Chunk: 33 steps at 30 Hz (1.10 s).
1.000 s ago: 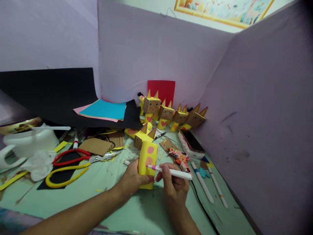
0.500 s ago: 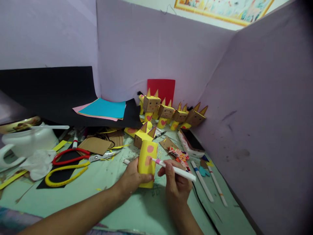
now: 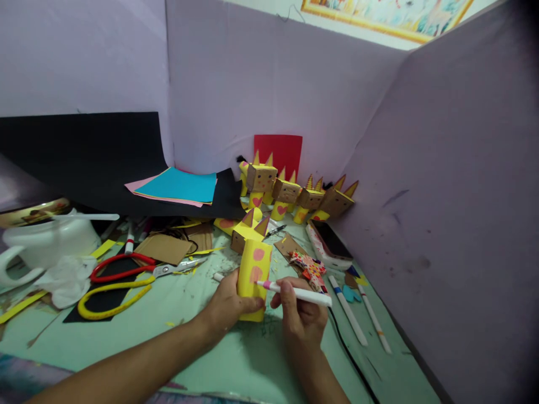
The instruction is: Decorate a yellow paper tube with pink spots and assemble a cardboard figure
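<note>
Two hands are working on one yellow tube [image 3: 253,275] near the middle of the green table [image 3: 219,359]. The left hand [image 3: 229,306] is gripping the tube from its left side, thumb curled round the lower front and the other fingers hidden behind it, so the tube is standing upright and, as I judge it, staying steady against the push of the pen tip. The right hand [image 3: 301,314] is pinching a white marker [image 3: 295,292] in a writing grip, fingers closed narrowly about the barrel; its pink tip is touching the tube's front just under the lower of two pink spots. The marker is lying almost level, pointing left, which suits drawing on a vertical face.

Just behind the tube a finished figure [image 3: 248,230] is lying on the table, and a row of such figures [image 3: 295,193] is standing against the back wall. Red scissors [image 3: 130,269] are lying well to the left, a phone [image 3: 330,244] and two more markers [image 3: 357,314] to the right.
</note>
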Tool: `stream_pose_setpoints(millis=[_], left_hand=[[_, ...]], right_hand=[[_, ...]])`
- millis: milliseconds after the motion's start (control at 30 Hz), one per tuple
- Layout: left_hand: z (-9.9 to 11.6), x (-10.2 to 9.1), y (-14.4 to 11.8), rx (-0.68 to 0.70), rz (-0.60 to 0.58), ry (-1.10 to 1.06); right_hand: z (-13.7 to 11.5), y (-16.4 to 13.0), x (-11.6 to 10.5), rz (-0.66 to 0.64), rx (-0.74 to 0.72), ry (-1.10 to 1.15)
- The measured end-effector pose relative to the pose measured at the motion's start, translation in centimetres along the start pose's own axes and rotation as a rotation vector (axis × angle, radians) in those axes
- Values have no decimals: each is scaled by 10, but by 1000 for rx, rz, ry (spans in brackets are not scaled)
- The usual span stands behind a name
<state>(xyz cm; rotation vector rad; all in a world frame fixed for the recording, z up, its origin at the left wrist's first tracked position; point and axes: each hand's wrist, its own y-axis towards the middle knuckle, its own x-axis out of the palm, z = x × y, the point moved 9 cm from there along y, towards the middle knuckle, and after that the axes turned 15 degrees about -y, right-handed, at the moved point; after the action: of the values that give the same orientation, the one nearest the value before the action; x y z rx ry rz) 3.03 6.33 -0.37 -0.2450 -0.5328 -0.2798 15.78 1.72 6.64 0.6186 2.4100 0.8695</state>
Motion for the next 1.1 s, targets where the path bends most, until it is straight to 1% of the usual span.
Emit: stream_pose_setpoints(millis=[167,233,367,433,533,700,967,1100], left_hand=[[-3,-3,1,-13,10,8],[-2,-2,0,-8,3,13],[0,1,-1,3,-4,14],[0,1,-2,-3,6,20],[0,1,-1,-8,13,21],[3,2,-2,-6,3,-11],[3,2,-3,-14,30,-22],[3,0,-3,-9,50,0]], right_hand=[[-4,-1,-2,17,-50,4],[-5,0,-2,3,-73,-5],[-10,1,-6,39,-116,6],[-12,0,-4,25,-130,12],[-12,0,-3,0,-135,9],[-8,1,-13,87,-126,-53],[-2,-1,-5,29,-127,-31],[-5,-2,-6,40,-142,-27]])
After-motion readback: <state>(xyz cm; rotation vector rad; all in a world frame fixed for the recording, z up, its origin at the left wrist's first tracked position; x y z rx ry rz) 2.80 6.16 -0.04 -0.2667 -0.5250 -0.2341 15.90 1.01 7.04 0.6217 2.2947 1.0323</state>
